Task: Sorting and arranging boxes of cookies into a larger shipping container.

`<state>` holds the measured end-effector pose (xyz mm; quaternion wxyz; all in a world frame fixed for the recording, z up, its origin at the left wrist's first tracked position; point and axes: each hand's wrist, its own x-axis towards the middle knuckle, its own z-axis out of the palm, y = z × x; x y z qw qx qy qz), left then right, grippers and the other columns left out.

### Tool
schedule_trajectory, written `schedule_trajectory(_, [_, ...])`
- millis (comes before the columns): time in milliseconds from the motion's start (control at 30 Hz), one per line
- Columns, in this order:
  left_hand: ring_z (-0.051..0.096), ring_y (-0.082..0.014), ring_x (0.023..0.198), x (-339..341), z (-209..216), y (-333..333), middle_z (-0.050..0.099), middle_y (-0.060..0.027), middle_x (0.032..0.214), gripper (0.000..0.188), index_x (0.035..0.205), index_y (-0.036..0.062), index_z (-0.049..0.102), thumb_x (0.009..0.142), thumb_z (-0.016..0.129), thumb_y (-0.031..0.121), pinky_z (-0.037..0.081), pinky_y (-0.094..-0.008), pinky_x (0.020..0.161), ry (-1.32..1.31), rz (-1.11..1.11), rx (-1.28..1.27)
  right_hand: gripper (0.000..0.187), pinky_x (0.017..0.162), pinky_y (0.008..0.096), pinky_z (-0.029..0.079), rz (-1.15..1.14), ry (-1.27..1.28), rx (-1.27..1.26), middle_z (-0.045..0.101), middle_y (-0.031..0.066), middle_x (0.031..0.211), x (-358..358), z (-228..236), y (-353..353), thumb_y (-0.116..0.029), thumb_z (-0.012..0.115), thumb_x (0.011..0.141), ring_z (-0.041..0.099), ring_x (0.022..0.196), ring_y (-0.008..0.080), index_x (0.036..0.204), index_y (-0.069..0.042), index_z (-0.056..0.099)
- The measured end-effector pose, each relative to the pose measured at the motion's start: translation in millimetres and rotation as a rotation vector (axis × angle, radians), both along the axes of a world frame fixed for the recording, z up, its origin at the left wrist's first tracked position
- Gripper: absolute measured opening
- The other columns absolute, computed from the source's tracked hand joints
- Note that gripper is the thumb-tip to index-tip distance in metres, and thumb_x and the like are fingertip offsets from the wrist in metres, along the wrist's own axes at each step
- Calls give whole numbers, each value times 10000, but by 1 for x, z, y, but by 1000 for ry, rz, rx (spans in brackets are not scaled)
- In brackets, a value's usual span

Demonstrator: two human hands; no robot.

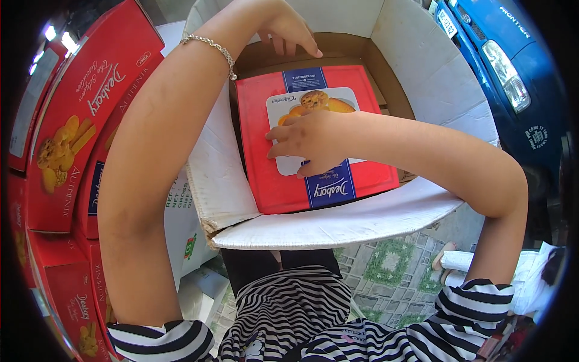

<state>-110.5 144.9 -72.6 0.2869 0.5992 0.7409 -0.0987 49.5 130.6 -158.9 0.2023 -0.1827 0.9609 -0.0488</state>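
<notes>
A flat red biscuit box with a blue band and a cookie picture lies inside a large white cardboard carton. My right hand rests on top of the biscuit box, fingers spread over the picture, gripping nothing. Beyond the box's far edge, my left hand hangs over the carton's far side, fingers pointing down and apart. Nothing shows in it, though its fingertips are partly hidden. Brown cardboard shows inside the carton around the box.
Several red biscuit boxes are stacked at the left, close to my left arm. A blue truck stands at the right. Below is a patterned floor, with a person's foot at the lower right.
</notes>
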Motion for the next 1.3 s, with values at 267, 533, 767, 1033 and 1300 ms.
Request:
schedule_trajectory(267, [510,-269,1185,3,2,-4,522,-165,1284,746,1391,107,377,814,540,551,355,-392,1016,9,14,-8,540,1007,429,367,15,61,36,418,107,1360,3,-5,-2,-320,671,771,400,1257,301,1258,-156,503])
schedule_trajectory(533, [537,-278,1152,8,3,-10,516,-167,1292,746,1402,100,357,824,532,538,368,-395,997,-20,-24,51,577,1015,421,351,-10,59,74,401,123,1367,7,-8,-9,-328,684,757,404,1249,298,1262,-127,489])
schedule_trajectory(767, [552,-278,1128,6,3,-16,530,-159,1272,733,1390,91,377,824,529,532,389,-392,973,-5,-20,71,588,1012,418,356,-8,50,84,376,139,1383,8,-8,-13,-333,665,777,403,1249,302,1281,-106,465])
schedule_trajectory(1033, [556,-275,1120,9,2,-16,533,-161,1262,734,1384,96,390,817,540,537,393,-386,970,-46,-23,63,593,1006,422,365,-13,36,91,381,140,1380,8,-7,-13,-328,667,777,402,1255,310,1286,-105,462])
schedule_trajectory(1300, [563,-270,1108,8,4,-16,537,-164,1258,724,1380,97,396,820,539,534,398,-375,961,-46,-22,67,589,1001,427,370,-15,27,97,381,137,1382,6,-5,-12,-329,673,771,405,1255,313,1281,-116,468])
